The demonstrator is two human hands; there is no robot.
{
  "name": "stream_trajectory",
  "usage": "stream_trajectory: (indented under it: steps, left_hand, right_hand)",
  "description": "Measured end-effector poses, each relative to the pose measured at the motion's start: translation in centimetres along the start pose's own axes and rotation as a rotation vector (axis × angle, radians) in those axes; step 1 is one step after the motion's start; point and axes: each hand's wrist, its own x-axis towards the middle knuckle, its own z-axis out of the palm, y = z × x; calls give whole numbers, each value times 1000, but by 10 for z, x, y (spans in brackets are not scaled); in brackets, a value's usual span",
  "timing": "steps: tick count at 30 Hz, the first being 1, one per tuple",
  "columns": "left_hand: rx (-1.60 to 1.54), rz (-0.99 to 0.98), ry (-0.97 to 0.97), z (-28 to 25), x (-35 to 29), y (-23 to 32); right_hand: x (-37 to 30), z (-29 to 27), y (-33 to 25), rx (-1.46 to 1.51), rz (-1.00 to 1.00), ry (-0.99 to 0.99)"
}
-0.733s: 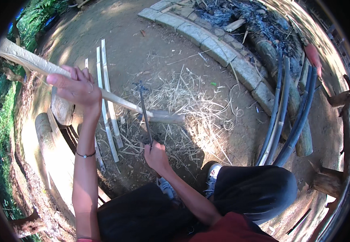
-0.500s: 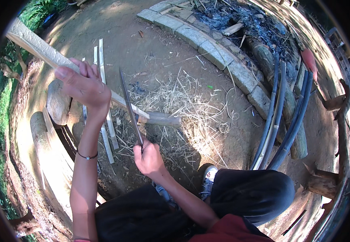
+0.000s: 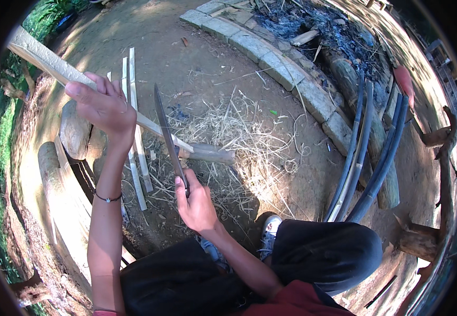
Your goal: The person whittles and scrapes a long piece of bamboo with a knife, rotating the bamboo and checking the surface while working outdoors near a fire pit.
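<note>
My left hand (image 3: 102, 105) grips a long pale bamboo pole (image 3: 44, 59) that slants from the upper left down to its thick end (image 3: 210, 154) resting on the dirt. My right hand (image 3: 196, 203) holds the handle of a long dark machete (image 3: 164, 126), its blade raised and pointing up and away, crossing over the pole near its lower part. Thin split bamboo strips (image 3: 133, 121) lie on the ground just behind the pole. Dry shavings (image 3: 239, 137) are scattered around the pole's end.
A curved row of stone blocks (image 3: 270, 58) borders a patch of ash and charred wood (image 3: 318, 26). Several dark curved pipes (image 3: 370, 152) lie at the right beside logs. A log seat (image 3: 60, 184) runs along the left. My knee in dark trousers (image 3: 323, 253) and a shoe (image 3: 270, 226) are below.
The machete has swung up from low near the ground to a raised position over the pole. My left hand and the pole shifted slightly right.
</note>
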Motion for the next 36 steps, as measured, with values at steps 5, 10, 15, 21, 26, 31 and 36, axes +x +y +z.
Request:
stream_trajectory:
  steps: [5,10,15,21,26,31,36]
  left_hand:
    - [23,63,-13,8,0,-1]
    - [-21,40,-17,21,-6,5]
    - [38,70,-76,17,-11,6]
    - [68,-14,-78,24,-15,11]
    - [51,55,-13,13,-1,3]
    - [-26,26,1,13,-5,3]
    - [-21,37,12,21,-8,10]
  right_hand:
    - [-6,17,34,51,-57,1]
    - [-3,30,89,4,-149,176]
    - [-7,6,26,125,8,1]
    - [-9,21,58,-18,17,39]
    - [3,16,84,44,145,31]
    - [-4,17,33,18,-70,49]
    - [3,14,86,-14,194,26]
